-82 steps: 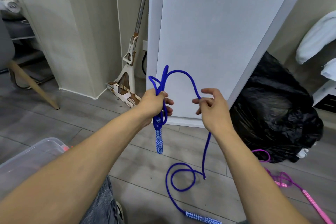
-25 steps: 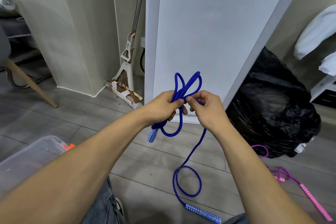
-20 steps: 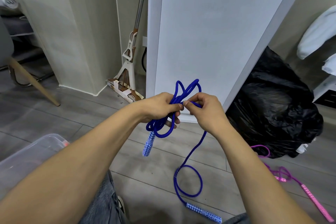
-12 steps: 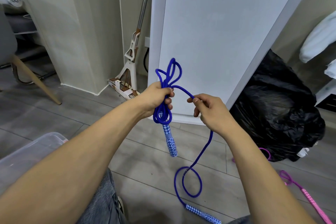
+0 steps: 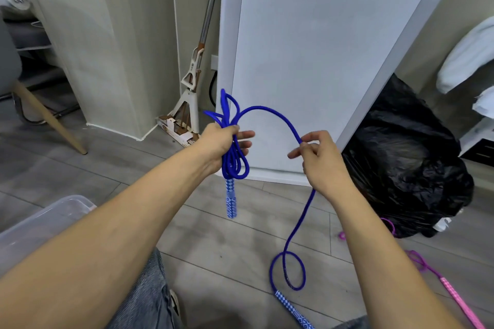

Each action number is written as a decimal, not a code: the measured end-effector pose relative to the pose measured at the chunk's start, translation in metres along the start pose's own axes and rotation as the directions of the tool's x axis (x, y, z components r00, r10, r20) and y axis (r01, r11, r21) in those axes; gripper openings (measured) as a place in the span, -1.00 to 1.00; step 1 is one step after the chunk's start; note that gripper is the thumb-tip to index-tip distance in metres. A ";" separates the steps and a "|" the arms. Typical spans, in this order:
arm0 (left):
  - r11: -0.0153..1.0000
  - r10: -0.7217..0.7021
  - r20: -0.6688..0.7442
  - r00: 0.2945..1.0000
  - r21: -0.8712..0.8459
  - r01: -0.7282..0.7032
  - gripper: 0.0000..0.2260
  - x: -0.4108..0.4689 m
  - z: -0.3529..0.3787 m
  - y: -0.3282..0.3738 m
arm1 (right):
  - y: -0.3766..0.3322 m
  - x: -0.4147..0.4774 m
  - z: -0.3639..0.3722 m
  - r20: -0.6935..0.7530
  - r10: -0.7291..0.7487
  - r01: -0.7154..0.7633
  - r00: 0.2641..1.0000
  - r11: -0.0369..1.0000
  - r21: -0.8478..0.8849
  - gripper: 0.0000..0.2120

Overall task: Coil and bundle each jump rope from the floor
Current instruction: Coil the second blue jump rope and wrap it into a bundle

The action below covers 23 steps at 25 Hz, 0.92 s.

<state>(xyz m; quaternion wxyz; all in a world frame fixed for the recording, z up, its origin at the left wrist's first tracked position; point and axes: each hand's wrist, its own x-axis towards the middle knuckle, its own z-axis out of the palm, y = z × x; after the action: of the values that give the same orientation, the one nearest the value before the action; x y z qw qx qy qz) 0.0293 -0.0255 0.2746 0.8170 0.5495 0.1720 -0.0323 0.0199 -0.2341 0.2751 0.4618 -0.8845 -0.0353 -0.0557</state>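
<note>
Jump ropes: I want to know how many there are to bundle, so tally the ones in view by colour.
Blue jump rope: 1
Pink jump rope: 1
Total: 2

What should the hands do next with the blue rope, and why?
Probably the right hand should carry its pinched stretch of blue rope over to the left hand, adding one more loop to those gripped there, because a length and one handle lie on the floor.
</note>
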 end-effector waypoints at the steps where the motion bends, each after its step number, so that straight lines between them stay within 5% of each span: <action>1: 1.000 -0.026 0.047 0.999 0.003 0.026 -0.90 -0.003 0.003 -0.002 | -0.003 -0.001 0.005 -0.054 -0.008 0.012 0.998 0.997 0.077 -0.93; 6: 0.993 -0.027 0.140 0.990 0.121 0.010 -0.86 -0.014 0.017 -0.012 | -0.023 -0.009 0.030 -0.103 -0.025 0.050 0.994 0.967 0.249 -0.97; 13: 0.991 -0.075 0.213 0.974 0.128 0.048 -0.84 -0.022 0.029 -0.021 | -0.027 -0.015 0.043 -0.153 -0.043 0.080 0.987 0.966 0.246 -0.91; 18: 0.985 0.017 0.058 0.998 0.171 -0.026 -0.80 -0.014 0.028 -0.024 | -0.032 -0.016 0.049 -0.036 -0.083 0.086 0.996 0.989 0.119 -0.78; 23: 0.994 0.108 -0.115 0.987 0.044 -0.103 -0.85 -0.007 0.020 -0.012 | -0.030 -0.019 0.050 0.052 -0.031 0.027 0.998 0.996 0.082 -0.96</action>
<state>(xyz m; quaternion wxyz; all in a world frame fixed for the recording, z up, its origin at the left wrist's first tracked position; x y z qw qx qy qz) 0.0249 -0.0495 0.2727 0.7955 0.5740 0.1899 0.0400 0.0009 -0.1758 0.2687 0.4954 -0.8656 -0.0625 -0.0373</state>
